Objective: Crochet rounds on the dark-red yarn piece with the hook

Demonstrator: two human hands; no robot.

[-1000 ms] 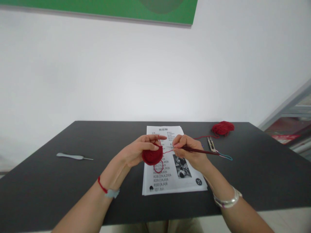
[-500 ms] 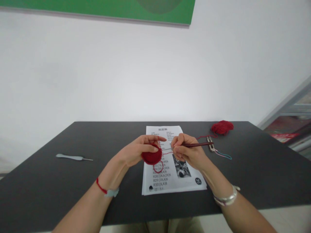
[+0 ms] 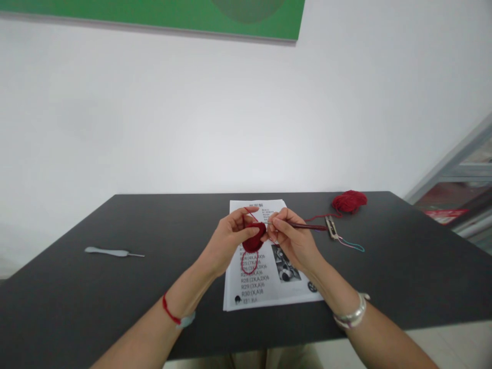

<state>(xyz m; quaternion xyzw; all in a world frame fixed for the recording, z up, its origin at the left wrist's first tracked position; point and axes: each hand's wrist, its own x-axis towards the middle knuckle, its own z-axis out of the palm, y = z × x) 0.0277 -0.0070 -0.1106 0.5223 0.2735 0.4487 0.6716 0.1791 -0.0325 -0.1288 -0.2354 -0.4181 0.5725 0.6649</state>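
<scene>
Between thumb and fingers, my left hand [image 3: 234,233] pinches a small round piece of red crochet [image 3: 253,241]. A strand of red yarn runs up over its raised index finger, and a loop of yarn [image 3: 249,263] dangles below the piece. My right hand [image 3: 290,233] grips a crochet hook [image 3: 307,226] with a dark red handle, held like a pen. The hook's thin metal tip reaches the upper edge of the crochet piece; whether it sits inside a stitch is too small to tell. Both hands are over printed pattern sheets [image 3: 255,294].
A red yarn ball [image 3: 349,201] lies at the back right, its strand trailing toward my hands. Beside it are small metal thread snips [image 3: 331,227] with a blue and pink cord. A grey-handled crochet hook [image 3: 111,251] rests on the dark table [image 3: 172,215] at left.
My left hand has moved right and turned the crochet piece more edge-on. My right hand has come closer, its fingers now near the piece, with the hook tip at its upper edge.
</scene>
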